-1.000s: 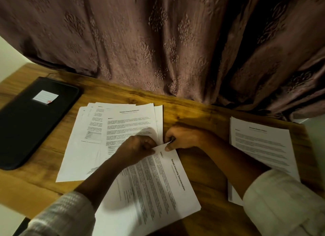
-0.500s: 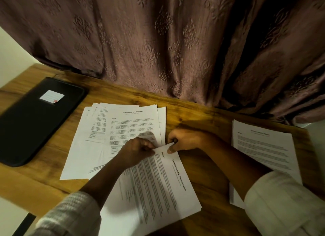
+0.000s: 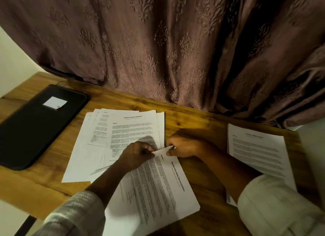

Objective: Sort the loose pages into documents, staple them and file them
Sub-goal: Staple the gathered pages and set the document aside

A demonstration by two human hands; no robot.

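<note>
Internship document (image 3: 158, 188) sits turned sideways on the table (image 3: 197, 121) right in front of you, and your left hand (image 3: 138, 154) and right hand (image 3: 184, 147) both pinch its far corner.

This looks like a room at home. A wooden counter (image 3: 193, 119) stands against a big brown curtain (image 3: 158, 42) with flowers, at 12 o'clock.

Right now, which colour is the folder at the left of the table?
The folder is black, with a white label; head view.

Three paper stacks (image 3: 158, 191) (image 3: 98, 147) (image 3: 258, 153), one folder (image 3: 35, 126).
</note>
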